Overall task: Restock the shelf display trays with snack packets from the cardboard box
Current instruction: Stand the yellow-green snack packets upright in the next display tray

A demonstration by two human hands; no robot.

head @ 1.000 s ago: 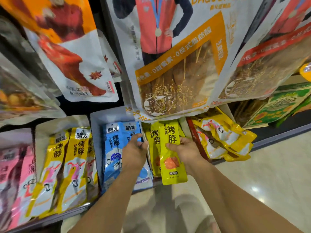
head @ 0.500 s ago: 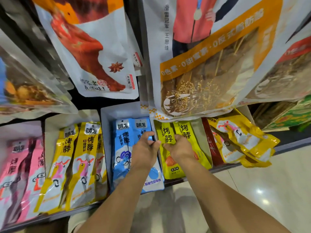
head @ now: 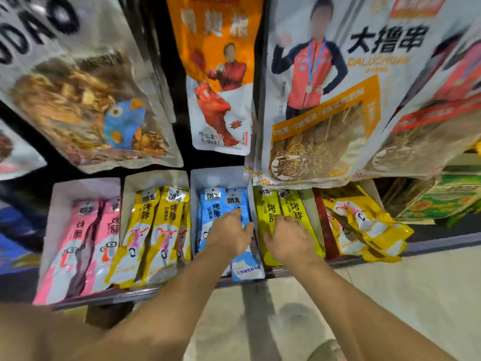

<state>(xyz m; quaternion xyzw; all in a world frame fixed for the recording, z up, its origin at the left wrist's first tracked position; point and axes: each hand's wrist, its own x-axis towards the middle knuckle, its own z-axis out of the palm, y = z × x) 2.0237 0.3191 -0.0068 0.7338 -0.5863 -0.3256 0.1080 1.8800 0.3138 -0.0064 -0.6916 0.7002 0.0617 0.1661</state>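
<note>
Farthest left on the shelf sits a white display tray holding pink packets, two rows side by side, lying tilted toward me. Just beside it, the next tray carries yellow packets with a pink bird drawing, also in overlapping rows.

The third tray holds the blue packets. My left hand lies on top of them, palm down, fingers loosely together and flat against the right-hand blue packet; I cannot tell whether the thumb is hooked under anything, and nothing looks pinched.

Next to that, my right hand rests palm down on the lime-yellow packets in the fourth tray, fingers slightly spread and pressing on their lower halves, with the printed tops showing above my knuckles. The two hands are near each other, apart, with the tray wall between them.

Further right, a loose heap of yellow packets spills out of a red-edged tray toward the shelf's front lip.

Above everything hang large snack bags. The pale floor shows below my forearms.
</note>
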